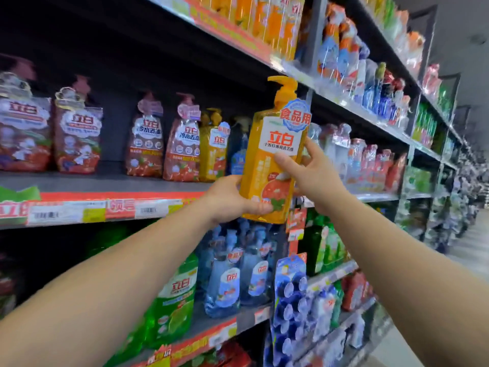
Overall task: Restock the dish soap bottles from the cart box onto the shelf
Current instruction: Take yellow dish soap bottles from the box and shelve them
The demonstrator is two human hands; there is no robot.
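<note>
Two bare forearms reach up from the bottom of the view toward the shelving. The left hand (232, 198) cups the lower left of an orange dish soap bottle (275, 160), thumb curled across the front near the base and fingers wrapped behind it. The right hand (308, 168) grips the bottle's right side higher up, thumb pressed on the white label and fingers curled round the back edge. The bottle is held upright in the air in front of the middle shelf (105, 185), its yellow pump top (284, 87) reaching up to the edge of the shelf above.

On the middle shelf, from the left, stand two red-labelled soap bottles (50, 133), a gap, then two more red ones (164, 144), then a matching orange pump bottle (213, 147) and a dark blue bottle (238, 149) just left of the held one. Red and white price strips (92, 209) line the shelf edge. Below, a green bottle (177, 298) stands left of pale blue pump bottles (238, 276), with a hanging card of blue blister packs (289, 303) to their right. Further shelves of blurred goods run off to the right.
</note>
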